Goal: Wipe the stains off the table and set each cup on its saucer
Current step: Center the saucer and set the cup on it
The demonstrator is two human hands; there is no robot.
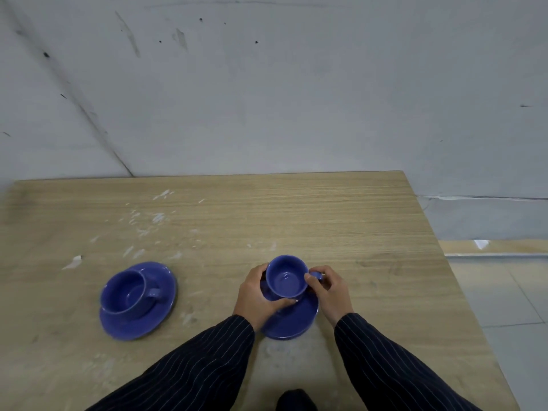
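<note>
Both my hands hold one blue cup [286,280] over a blue saucer [292,320] at the table's front middle. My left hand [258,295] wraps the cup's left side and base. My right hand [329,287] pinches its handle on the right. Whether the cup's base touches the saucer is hidden by my fingers. To the left, a second blue cup [127,292] stands upright on its own blue saucer [133,320], handle pointing right. Whitish stains [148,221] are scattered across the wooden table [341,221], mostly left of centre.
A grey wall rises directly behind the table's far edge. The table's right edge runs diagonally, with tiled floor [510,307] beyond it. A dark shoe [295,400] shows at the bottom edge.
</note>
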